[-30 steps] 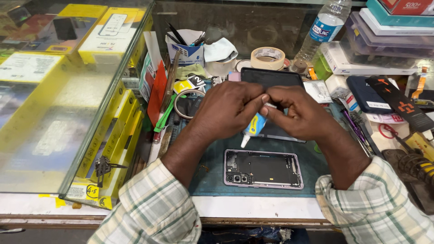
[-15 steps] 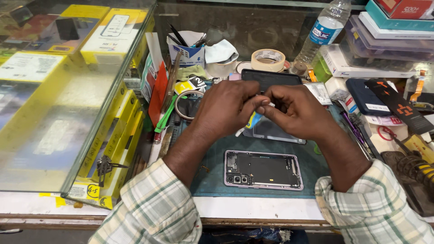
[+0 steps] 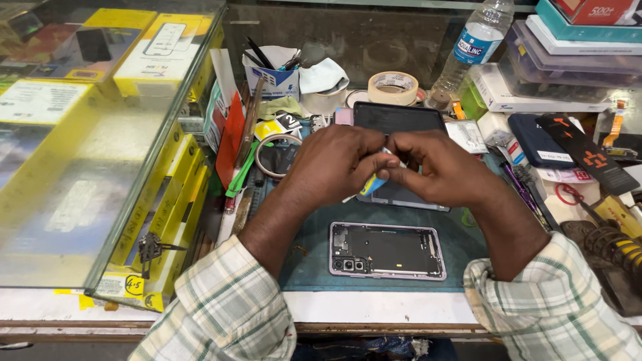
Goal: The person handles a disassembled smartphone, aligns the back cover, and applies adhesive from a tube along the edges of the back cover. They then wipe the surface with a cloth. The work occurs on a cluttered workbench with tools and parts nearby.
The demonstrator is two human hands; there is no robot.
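Observation:
My left hand [image 3: 334, 164] and my right hand [image 3: 438, 167] meet above a green work mat [image 3: 307, 247]. Both pinch a small blue and yellow glue tube [image 3: 373, 184] between their fingertips; its tip is hidden by my fingers. Below my hands an opened phone frame [image 3: 388, 251] lies flat on the mat, its insides and camera holes facing up. A dark phone screen [image 3: 399, 117] lies flat just beyond my hands, partly covered by them.
A glass showcase [image 3: 87, 167] with yellow boxes stands at the left. Behind are a tool cup [image 3: 274, 77], a tape roll [image 3: 393, 87] and a water bottle [image 3: 471, 47]. Boxes, phone cases and a coiled stand [image 3: 605, 247] crowd the right side.
The tube hung down from my fingers with its nozzle showing; both hands have since closed tighter around it and drawn it up between them.

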